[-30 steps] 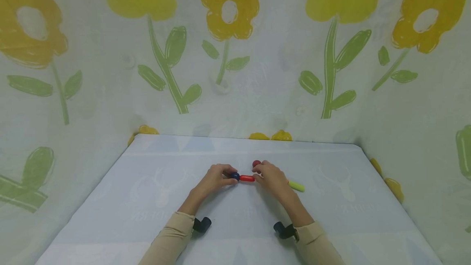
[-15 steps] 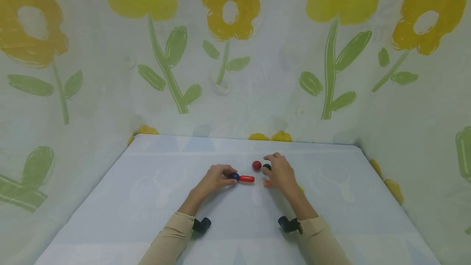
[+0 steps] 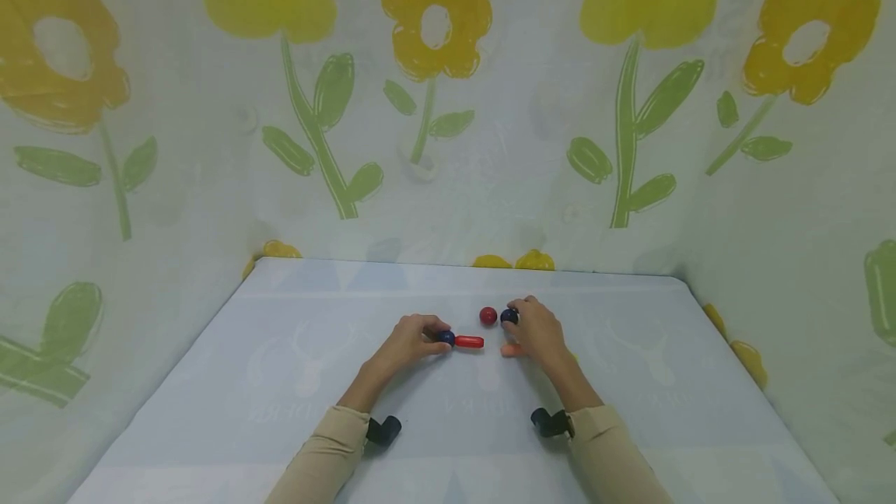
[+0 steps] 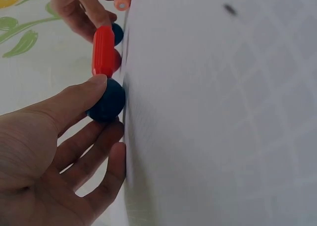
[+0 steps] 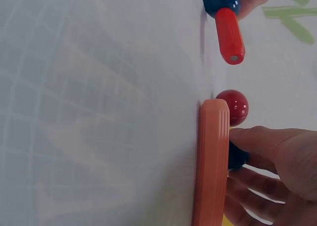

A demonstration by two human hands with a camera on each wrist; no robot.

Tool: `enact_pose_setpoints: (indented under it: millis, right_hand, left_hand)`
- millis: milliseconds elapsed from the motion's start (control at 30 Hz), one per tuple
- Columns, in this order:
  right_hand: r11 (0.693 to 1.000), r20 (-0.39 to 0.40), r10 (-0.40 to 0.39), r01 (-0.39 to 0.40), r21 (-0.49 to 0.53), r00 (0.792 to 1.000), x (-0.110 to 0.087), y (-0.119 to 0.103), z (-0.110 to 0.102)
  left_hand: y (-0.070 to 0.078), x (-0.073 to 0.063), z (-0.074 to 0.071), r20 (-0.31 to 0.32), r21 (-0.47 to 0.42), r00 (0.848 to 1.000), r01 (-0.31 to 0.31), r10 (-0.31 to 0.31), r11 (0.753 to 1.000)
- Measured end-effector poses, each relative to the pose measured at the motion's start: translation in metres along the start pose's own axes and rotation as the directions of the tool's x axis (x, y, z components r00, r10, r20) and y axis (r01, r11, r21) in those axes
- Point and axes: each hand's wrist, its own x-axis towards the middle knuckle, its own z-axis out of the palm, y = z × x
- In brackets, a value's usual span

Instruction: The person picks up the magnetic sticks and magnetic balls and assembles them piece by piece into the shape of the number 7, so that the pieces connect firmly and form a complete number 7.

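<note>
My left hand (image 3: pixel 416 337) pinches a dark blue ball (image 4: pixel 108 102) between thumb and fingers. A short red rod (image 3: pixel 469 341) sticks out from that ball toward the right, its far end bare. My right hand (image 3: pixel 540 331) holds a second dark blue ball (image 3: pixel 509 316) between thumb and fingers, low at the tabletop. Just left of this ball lies a red ball (image 3: pixel 488 316). In front of the right hand an orange ribbed rod (image 5: pixel 213 161) lies on the table, partly covered by the hand in the head view.
A yellow-green rod (image 3: pixel 575 355) is mostly hidden behind the right wrist. The white table (image 3: pixel 462 426) ends at a flower-printed cloth wall (image 3: pixel 518 177) at the back and sides. Each wrist wears a black camera mount (image 3: pixel 384 431).
My right hand has left the end of the red rod, moved right, and closed its fingers on the second blue ball. The left hand stays in place with its ball and rod.
</note>
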Motion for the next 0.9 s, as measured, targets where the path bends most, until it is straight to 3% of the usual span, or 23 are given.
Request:
enact_pose_setpoints:
  millis: [900]
  right_hand:
    - [0.999, 0.002, 0.018, -0.018, 0.034, 1.0, -0.004, 0.003, 0.0026]
  left_hand:
    - [-0.0037, 0.0014, 0.0024, 0.012, 0.008, 1.0, 0.018, -0.019, 1.0]
